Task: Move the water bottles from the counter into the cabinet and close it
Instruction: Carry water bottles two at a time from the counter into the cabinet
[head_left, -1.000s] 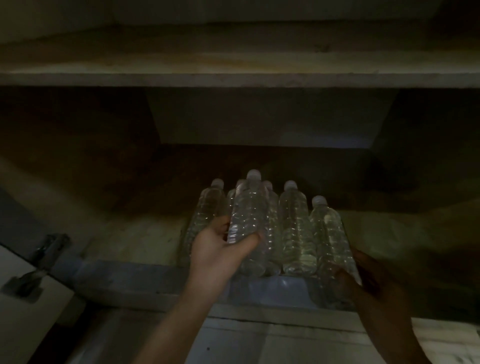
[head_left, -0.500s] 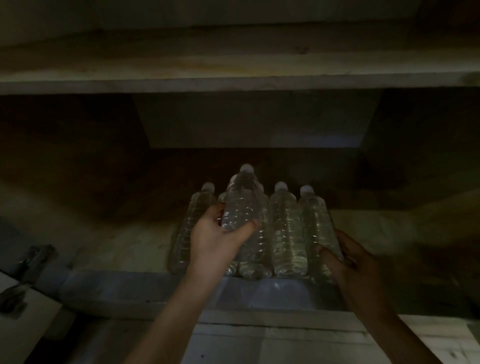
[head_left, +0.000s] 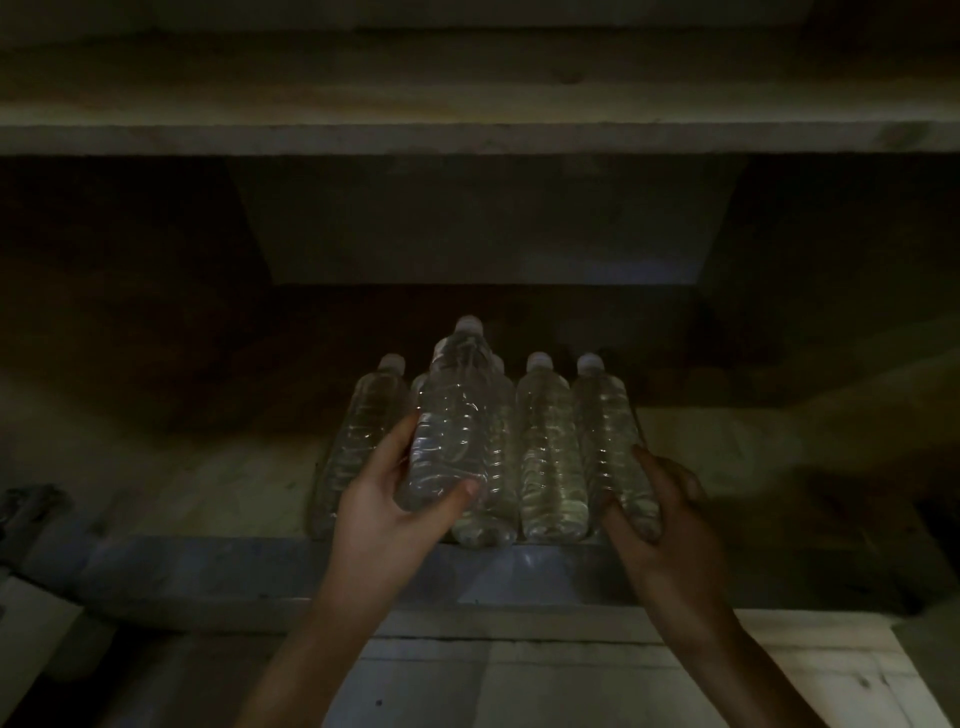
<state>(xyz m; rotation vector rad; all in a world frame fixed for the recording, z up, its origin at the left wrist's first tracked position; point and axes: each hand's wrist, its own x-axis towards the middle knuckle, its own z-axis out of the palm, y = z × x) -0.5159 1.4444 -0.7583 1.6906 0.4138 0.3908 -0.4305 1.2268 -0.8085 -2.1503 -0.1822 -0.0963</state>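
Note:
Several clear water bottles with white caps lie side by side on the dim cabinet floor (head_left: 208, 478), caps pointing into the cabinet. My left hand (head_left: 395, 499) grips one water bottle (head_left: 452, 415) held slightly above the row. My right hand (head_left: 660, 509) wraps around the base of the rightmost bottle (head_left: 608, 431), fingers curled on it. Another bottle (head_left: 548, 447) lies between them, and the leftmost bottle (head_left: 369, 415) is partly hidden by my left hand.
A wooden shelf (head_left: 467, 135) runs overhead. The cabinet's back wall (head_left: 483, 223) is dark. The front sill (head_left: 234, 571) crosses below the bottles. A metal hinge (head_left: 31, 514) sits at the lower left. Bare cabinet floor (head_left: 753, 457) lies right of the bottles.
Both hands pushed the bottles deeper into the cabinet. My right hand closed further around the rightmost bottle's base.

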